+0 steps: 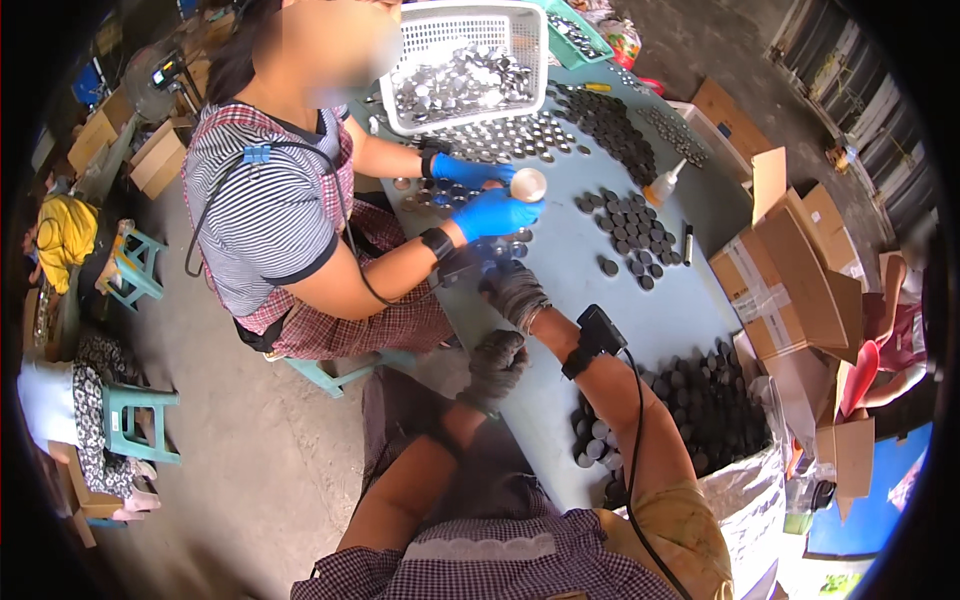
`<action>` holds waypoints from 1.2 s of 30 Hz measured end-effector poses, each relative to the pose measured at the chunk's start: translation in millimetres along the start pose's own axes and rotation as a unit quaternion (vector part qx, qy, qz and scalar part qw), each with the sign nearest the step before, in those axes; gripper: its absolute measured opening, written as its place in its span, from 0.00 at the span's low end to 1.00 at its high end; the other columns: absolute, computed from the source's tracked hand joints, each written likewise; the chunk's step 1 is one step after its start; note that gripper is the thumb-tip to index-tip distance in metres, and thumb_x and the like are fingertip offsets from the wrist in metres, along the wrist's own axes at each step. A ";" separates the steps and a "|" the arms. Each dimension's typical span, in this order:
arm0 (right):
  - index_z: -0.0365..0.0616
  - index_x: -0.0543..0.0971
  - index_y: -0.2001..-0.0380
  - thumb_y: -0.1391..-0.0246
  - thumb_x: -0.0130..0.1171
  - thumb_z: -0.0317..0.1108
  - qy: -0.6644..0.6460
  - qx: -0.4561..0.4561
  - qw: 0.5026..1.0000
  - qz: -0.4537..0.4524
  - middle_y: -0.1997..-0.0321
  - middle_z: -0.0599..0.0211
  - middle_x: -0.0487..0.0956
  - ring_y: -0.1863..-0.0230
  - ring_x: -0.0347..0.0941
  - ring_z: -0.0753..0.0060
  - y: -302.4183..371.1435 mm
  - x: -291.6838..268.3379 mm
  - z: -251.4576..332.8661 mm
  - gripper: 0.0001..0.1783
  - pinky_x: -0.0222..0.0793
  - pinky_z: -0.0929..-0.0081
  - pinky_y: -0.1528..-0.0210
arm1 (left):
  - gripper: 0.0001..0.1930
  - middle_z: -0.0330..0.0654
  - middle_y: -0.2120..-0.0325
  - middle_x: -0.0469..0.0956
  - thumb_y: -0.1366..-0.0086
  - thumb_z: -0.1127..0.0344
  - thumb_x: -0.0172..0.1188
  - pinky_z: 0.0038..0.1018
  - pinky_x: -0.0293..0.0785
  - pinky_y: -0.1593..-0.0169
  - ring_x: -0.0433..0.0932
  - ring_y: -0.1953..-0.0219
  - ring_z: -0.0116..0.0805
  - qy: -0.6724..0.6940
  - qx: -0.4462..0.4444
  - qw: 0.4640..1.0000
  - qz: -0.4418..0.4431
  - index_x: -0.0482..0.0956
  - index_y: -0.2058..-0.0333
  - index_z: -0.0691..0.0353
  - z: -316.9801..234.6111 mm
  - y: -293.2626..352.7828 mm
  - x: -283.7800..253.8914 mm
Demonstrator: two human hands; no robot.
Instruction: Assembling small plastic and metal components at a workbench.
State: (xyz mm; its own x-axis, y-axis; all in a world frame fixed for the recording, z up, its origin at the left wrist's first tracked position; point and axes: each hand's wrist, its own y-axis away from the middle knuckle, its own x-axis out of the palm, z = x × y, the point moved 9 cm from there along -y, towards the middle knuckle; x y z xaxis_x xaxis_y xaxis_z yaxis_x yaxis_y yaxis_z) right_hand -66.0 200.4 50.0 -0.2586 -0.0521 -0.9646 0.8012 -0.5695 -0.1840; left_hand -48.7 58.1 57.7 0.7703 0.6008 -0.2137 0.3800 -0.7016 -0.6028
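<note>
My left hand (495,368), in a grey glove, is curled closed at the near left edge of the table; whatever it may hold is hidden. Farther forward, my right hand (517,292), also grey-gloved, reaches over the table next to several shiny round discs (515,245). Blur hides its fingertips. Just beyond, a co-worker's blue-gloved hands (495,212) hold a round, pale, cup-like piece (528,185). Loose black round caps (630,232) lie to the right of these hands.
A white basket (392,112) of shiny metal pieces stands at the far end. A big heap of black caps (700,400) lies by my right forearm. A squeeze bottle (663,186) and a marker (688,245) are on the blue-grey table (570,330). Cardboard boxes (775,295) line the right.
</note>
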 end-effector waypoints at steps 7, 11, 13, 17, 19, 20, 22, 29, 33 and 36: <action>0.46 0.78 0.71 0.55 0.57 0.41 -0.014 0.033 0.997 0.075 0.64 0.51 0.76 0.60 0.72 0.48 25.0 -5.5 -6.4 0.11 0.67 0.55 0.58 | 0.11 0.46 0.71 0.75 0.54 0.78 0.60 0.36 0.71 0.63 0.74 0.68 0.45 -0.058 -0.025 0.997 0.040 0.75 0.68 0.62 9.4 11.9 7.9; 0.47 0.80 0.72 0.57 0.58 0.37 0.000 0.018 0.999 0.036 0.64 0.53 0.77 0.59 0.73 0.51 32.0 -15.3 -1.4 0.09 0.69 0.60 0.56 | 0.04 0.44 0.75 0.74 0.48 0.75 0.59 0.30 0.70 0.69 0.74 0.73 0.38 -0.086 -0.003 0.996 0.038 0.75 0.71 0.61 1.7 7.7 6.1; 0.48 0.81 0.72 0.58 0.59 0.36 0.040 0.055 0.992 0.111 0.64 0.55 0.78 0.59 0.73 0.52 31.4 -0.3 -12.6 0.08 0.69 0.61 0.55 | 0.05 0.44 0.74 0.74 0.48 0.75 0.59 0.30 0.71 0.69 0.74 0.73 0.38 -0.086 0.014 0.996 0.009 0.75 0.70 0.61 1.4 9.8 -3.8; 0.47 0.80 0.68 0.55 0.54 0.29 0.274 0.077 0.950 0.130 0.63 0.60 0.78 0.55 0.74 0.60 58.2 -31.5 -73.1 0.09 0.70 0.69 0.56 | 0.11 0.45 0.71 0.74 0.53 0.78 0.59 0.35 0.71 0.63 0.73 0.68 0.44 -0.067 -0.044 0.994 0.075 0.75 0.68 0.61 18.2 16.5 -7.4; 0.43 0.76 0.62 0.56 0.53 0.28 0.162 0.183 0.967 -0.078 0.59 0.57 0.75 0.54 0.71 0.56 108.8 -81.2 -156.4 0.14 0.69 0.62 0.53 | 0.12 0.44 0.70 0.75 0.54 0.77 0.60 0.35 0.71 0.61 0.74 0.67 0.44 -0.015 -0.033 0.994 0.104 0.76 0.67 0.61 -7.2 11.2 28.0; 0.42 0.74 0.60 0.55 0.53 0.29 0.145 0.214 0.965 -0.041 0.58 0.56 0.75 0.54 0.71 0.54 118.4 -87.6 -150.0 0.15 0.68 0.60 0.53 | 0.13 0.44 0.68 0.75 0.52 0.78 0.60 0.32 0.73 0.60 0.75 0.65 0.40 -0.015 -0.025 0.988 0.150 0.76 0.65 0.61 -10.4 19.6 33.2; 0.41 0.73 0.58 0.54 0.52 0.30 0.124 0.241 0.962 -0.003 0.57 0.55 0.74 0.55 0.71 0.52 135.4 -107.7 -122.5 0.17 0.68 0.59 0.53 | 0.13 0.45 0.66 0.75 0.50 0.78 0.59 0.28 0.74 0.59 0.76 0.63 0.37 -0.019 -0.019 0.980 0.196 0.76 0.63 0.62 -24.2 30.1 32.7; 0.43 0.69 0.50 0.51 0.54 0.40 0.075 0.221 0.973 0.005 0.55 0.52 0.74 0.52 0.70 0.51 205.9 -112.1 -113.4 0.25 0.66 0.58 0.50 | 0.19 0.41 0.60 0.74 0.56 0.65 0.63 0.35 0.71 0.50 0.73 0.56 0.43 -0.045 0.113 0.931 0.344 0.78 0.60 0.55 -114.3 48.8 114.5; 0.41 0.70 0.51 0.52 0.56 0.39 0.015 0.214 0.976 -0.026 0.56 0.51 0.75 0.53 0.71 0.51 224.6 -114.0 -114.5 0.24 0.67 0.59 0.51 | 0.18 0.41 0.62 0.75 0.56 0.66 0.62 0.35 0.72 0.53 0.74 0.58 0.43 -0.075 0.134 0.903 0.401 0.79 0.61 0.56 -117.5 57.6 140.0; 0.41 0.72 0.53 0.51 0.56 0.31 -0.161 0.272 0.948 -0.033 0.67 0.58 0.78 0.66 0.76 0.59 235.4 -104.1 -120.3 0.20 0.70 0.66 0.62 | 0.17 0.41 0.64 0.76 0.55 0.67 0.63 0.32 0.73 0.55 0.76 0.61 0.39 -0.107 0.120 0.910 0.382 0.78 0.62 0.58 -111.6 54.7 137.1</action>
State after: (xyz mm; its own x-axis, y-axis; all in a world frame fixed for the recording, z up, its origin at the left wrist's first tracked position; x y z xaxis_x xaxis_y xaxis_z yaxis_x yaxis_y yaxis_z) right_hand 214.4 170.6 84.4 -0.5199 -0.2002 -0.8304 0.4030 -0.9146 -0.0319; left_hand 134.8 59.3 81.3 0.6350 0.0514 -0.7708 -0.3681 -0.8570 -0.3605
